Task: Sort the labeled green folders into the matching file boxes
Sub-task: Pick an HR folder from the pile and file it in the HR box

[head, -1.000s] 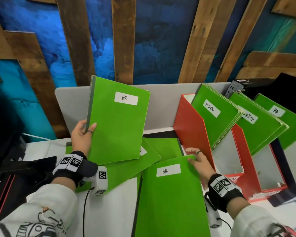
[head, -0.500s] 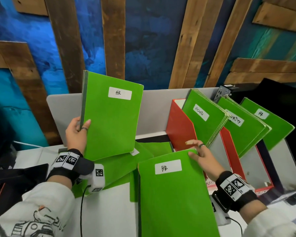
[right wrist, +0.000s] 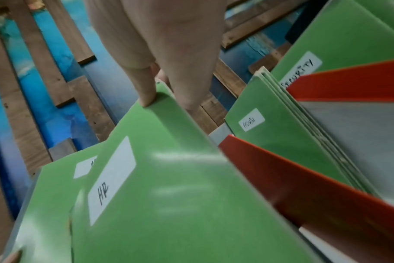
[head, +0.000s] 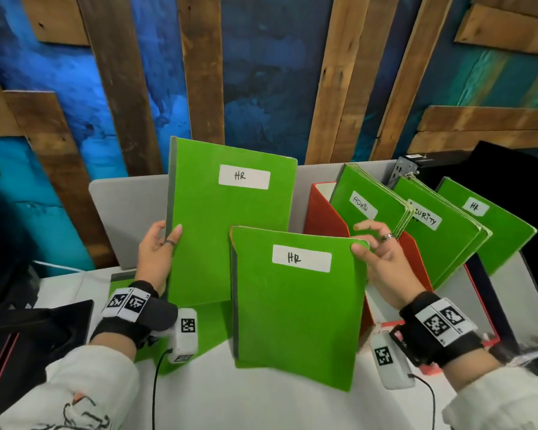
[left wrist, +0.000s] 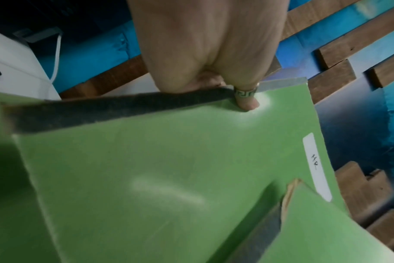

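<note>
Two flat green HR folders, each with a dark spine and white label, are held up above the table: the rear folder (head: pixel 230 225) is pinched at its spine by the left hand (head: pixel 156 252), the front folder (head: pixel 298 308) at its top corner by the right hand (head: pixel 379 259). Only the head view shows the red file boxes (head: pixel 326 218) at 2 o'clock, filled with leaning ADMIN, SECURITY and HR folders. A patterned ring on the thumb (left wrist: pixel 245 99) is shown only by the left wrist view.

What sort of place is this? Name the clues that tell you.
Probably an office filing desk: labelled green folders stand sorted in red file boxes on a white desk with a grey partition behind.
</note>
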